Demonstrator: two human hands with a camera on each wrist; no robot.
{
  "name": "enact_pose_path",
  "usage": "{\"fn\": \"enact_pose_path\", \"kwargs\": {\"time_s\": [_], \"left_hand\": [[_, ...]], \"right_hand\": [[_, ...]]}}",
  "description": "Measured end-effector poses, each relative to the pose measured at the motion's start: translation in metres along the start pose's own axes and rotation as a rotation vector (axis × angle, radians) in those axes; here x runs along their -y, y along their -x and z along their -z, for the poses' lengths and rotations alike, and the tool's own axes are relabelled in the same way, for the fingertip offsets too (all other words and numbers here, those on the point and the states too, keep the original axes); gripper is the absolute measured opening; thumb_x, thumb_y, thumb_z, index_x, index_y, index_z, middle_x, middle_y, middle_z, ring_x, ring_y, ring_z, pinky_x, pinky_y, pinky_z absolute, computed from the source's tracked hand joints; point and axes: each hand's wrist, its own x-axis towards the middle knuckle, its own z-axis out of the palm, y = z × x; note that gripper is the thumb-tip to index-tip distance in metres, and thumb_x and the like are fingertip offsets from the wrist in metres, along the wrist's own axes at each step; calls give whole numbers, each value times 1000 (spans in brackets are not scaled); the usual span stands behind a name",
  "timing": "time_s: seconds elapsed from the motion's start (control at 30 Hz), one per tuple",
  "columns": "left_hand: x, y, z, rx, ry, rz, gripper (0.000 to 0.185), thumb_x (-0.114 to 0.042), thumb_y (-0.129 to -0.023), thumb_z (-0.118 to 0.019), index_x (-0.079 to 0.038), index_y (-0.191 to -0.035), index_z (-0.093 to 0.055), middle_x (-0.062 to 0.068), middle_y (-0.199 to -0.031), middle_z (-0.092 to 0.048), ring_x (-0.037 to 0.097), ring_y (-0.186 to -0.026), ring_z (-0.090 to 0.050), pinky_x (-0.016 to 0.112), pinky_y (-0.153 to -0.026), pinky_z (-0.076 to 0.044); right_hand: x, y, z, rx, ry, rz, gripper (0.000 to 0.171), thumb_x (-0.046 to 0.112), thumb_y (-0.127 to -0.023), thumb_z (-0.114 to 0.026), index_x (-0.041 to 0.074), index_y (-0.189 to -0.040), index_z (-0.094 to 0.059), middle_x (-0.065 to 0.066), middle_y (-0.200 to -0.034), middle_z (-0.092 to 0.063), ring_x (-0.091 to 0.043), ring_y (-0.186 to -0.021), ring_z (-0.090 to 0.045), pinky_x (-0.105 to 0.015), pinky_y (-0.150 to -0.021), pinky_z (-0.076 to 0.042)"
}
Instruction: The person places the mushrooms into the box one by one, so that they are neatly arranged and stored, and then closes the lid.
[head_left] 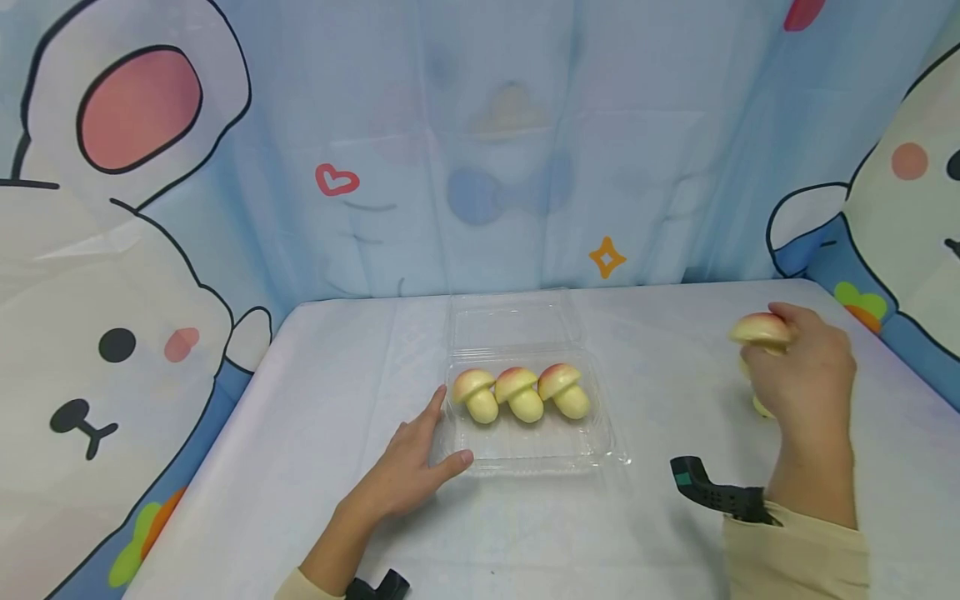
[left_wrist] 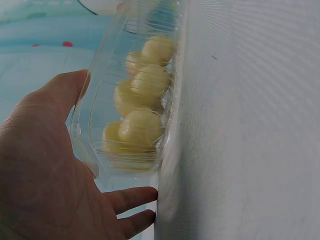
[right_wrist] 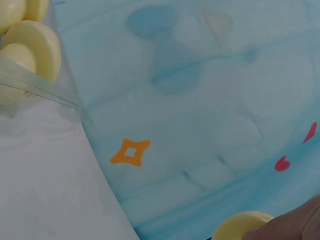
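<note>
A clear plastic clamshell box [head_left: 517, 446] lies with its lid folded back and holds three mushroom-shaped pieces [head_left: 520, 393], pale yellow with reddish caps, in a row. At the box's left side is my left hand [head_left: 408, 467]; its thumb and fingers are spread around the near-left corner. In the left wrist view the thumb meets the plastic wall [left_wrist: 82, 130]. Off to the right, my right hand [head_left: 810, 375] grips another mushroom-shaped piece [head_left: 759, 330] by its cap. Below that hand, another yellow piece [head_left: 762, 407] shows partly, mostly hidden.
A white cloth [head_left: 360, 358] covers the table. The transparent lid [head_left: 513, 323] lies back toward a blue curtain [head_left: 510, 208] with cartoon prints behind the table. A black wrist mount [head_left: 716, 496] sticks out beside the right wrist.
</note>
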Motion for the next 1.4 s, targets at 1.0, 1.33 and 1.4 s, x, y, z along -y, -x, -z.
{"fn": "enact_pose_path", "kwargs": {"time_s": [1.0,1.33,1.4], "left_hand": [[-1,1,1,5,10,6,96,-56,-97,-62,-20,-168,-9,10,-170,-27,30,-156,-31,60,-129,-9],[-2,1,1,5,5,3,96,-56,-98,-62,-20,-168,-8,9,-171,-27,30,-156,-31,60,-129,-9],[-2,1,1,5,3,2,96,-56,-98,-62,-19,-168,-9,10,-171,-27,30,-156,-31,60,-129,-10]], "right_hand": [[26,17,-16,48,16,171,67,13,-102,-57,10,-164,-29,-35,-160,-29,-59,-141,-31,-76,-103,-39],[33,23,-25,74,12,231,69,12,-100,-58,11,-163,-32,-35,-159,-31,-56,-135,-34,-72,-99,-37],[35,24,-26,77,13,255,68,11,-100,-58,9,-162,-33,-35,-158,-32,-55,-134,-35,-72,-98,-38]]}}
